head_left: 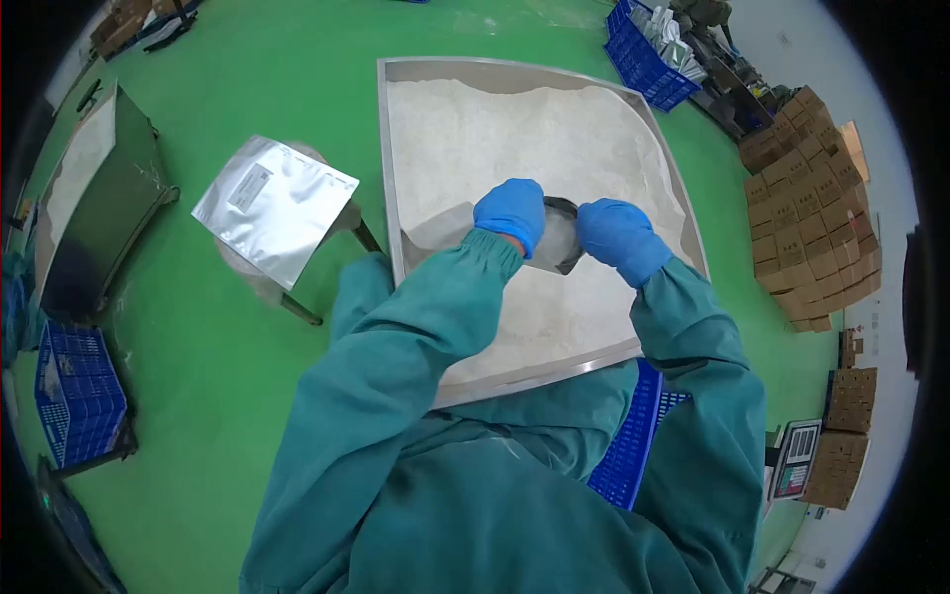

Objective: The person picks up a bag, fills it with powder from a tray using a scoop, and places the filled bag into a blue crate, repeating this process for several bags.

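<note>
On a green floor (267, 59), a wide metal bin (385, 148) sits in front of me, holding a broad, pale layer that looks like powder. A second metal bin (109, 228) stands to my left, and stacked cartons (811, 208) line the wall to my right. Beside the near bin, on a stool (252, 282), lies a flat silver bag (282, 208) with a printed label.

My left hand (512, 213) and right hand (618, 236), both in blue gloves, are curled nearly closed on opposite sides of a small grey, dark-edged item (556, 238). It is above the pale layer; I cannot tell whether it touches it, and my fingertips are hidden.

In my judgement, smooth gloves or an uneven pull could let the item slip, tip or tear. If it dropped, it could scatter the pale layer. The silver bag overhangs the stool, so a bump from my left elbow could slide it off.

I count two metal bins, three blue crates (84, 396), one stool, one labelled silver bag, two gloved hands and one small item. The cartons are too many and too overlapped to count.
</note>
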### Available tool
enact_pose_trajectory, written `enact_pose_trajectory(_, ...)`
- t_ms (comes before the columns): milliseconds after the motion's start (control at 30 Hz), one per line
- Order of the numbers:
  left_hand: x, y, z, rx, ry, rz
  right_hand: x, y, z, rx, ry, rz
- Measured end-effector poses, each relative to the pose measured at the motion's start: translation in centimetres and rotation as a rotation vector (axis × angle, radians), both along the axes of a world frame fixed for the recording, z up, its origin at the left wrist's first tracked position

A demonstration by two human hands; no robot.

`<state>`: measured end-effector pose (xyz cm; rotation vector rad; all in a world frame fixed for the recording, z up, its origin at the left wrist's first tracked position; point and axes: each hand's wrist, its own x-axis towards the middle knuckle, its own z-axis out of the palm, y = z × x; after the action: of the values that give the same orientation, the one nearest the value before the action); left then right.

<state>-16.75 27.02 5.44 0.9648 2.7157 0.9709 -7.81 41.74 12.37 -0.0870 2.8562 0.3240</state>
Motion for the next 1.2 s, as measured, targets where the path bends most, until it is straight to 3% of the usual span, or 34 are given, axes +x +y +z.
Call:
enact_pose_trajectory(67, -0.3, 0.3, 1.3, -0.028, -0.086, 0.039, 0.5, 0.2, 1.9, 0.145, 0.072, -0.079)
enact_pose_trajectory(167, -3.5, 0.3, -2.7, 0.008, -0.065, 0.079, 3.9, 4.2, 6.3, 0.181, 0.148, -0.196)
enact_pose_trajectory(200, -4.8, -0.2, -3.0, -0.01, -0.073, 0.064, 4.2, 5.7, 4.8, 0.166, 0.136, -0.212)
enact_pose_trajectory(267, -6.2, -1.3, -3.0, -0.055, 0.005, -0.132, 5.8, 8.8, -1.9, 0.12, 0.113, -0.348)
enact_pose_trajectory(333, -5.6, -2.3, -2.1, -0.066, -0.035, -0.16, 7.7, 12.1, -15.3, -0.061, -0.044, -0.284)
enact_pose_trajectory(367, -5.8, -2.6, -1.6, -0.046, -0.042, -0.144, 8.3, 10.8, -20.3, -0.098, -0.165, -0.247)
enact_pose_trajectory(400, -6.1, -2.7, -1.6, -0.062, -0.048, -0.143, 9.3, 9.4, -26.6, -0.236, -0.123, -0.179)
enact_pose_trajectory(467, -6.0, -2.7, -2.1, 0.003, -0.034, -0.115, 7.9, 2.6, -28.1, -0.544, -0.097, -0.368)
enact_pose_trajectory(500, -6.0, -2.4, -1.8, -0.008, -0.044, -0.111, 7.7, 2.5, -28.1, -0.553, -0.109, -0.367)
enact_pose_trajectory(600, -6.6, -2.1, -1.5, -0.054, 0.013, -0.114, 7.4, 2.7, -25.2, -0.62, -0.227, -0.484)
enact_pose_trajectory(767, -7.9, -1.4, -2.2, 0.043, 0.017, -0.144, 8.3, 4.3, -3.4, -0.506, -0.22, -0.661)
enact_pose_trajectory(800, -7.6, -1.4, -2.4, 0.063, 0.03, -0.14, 9.1, 4.7, -0.9, -0.387, -0.047, -0.583)
enact_pose_trajectory(833, -7.2, -1.2, -2.8, 0.05, 0.06, -0.153, 8.5, 4.9, 1.7, -0.432, -0.014, -0.648)
enact_pose_trajectory(900, -5.9, -1.0, -2.5, -0.027, 0.064, -0.132, 5.0, 3.1, 7.0, -0.415, -0.128, -0.598)
enact_pose_trajectory(967, -4.6, -1.0, -1.9, -0.047, 0.04, -0.128, 2.6, 2.5, 7.0, -0.321, -0.079, -0.452)
enact_pose_trajectory(1067, -3.6, -1.1, -1.5, -0.048, -0.008, -0.101, -0.5, 1.8, 0.4, -0.14, 0.123, -0.046)
enact_pose_trajectory(1100, -3.6, -1.1, -1.3, -0.055, -0.005, -0.098, -1.1, 0.6, 0.8, -0.142, 0.128, -0.042)
enact_pose_trajectory(1167, -4.2, -1.3, -1.1, -0.063, 0.003, -0.093, -1.9, -1.3, 2.9, 0.115, -0.08, -0.114)
enact_pose_trajectory(1200, -4.7, -1.5, -1.2, -0.059, -0.01, -0.086, -1.0, -0.2, 4.1, 0.132, -0.012, -0.125)
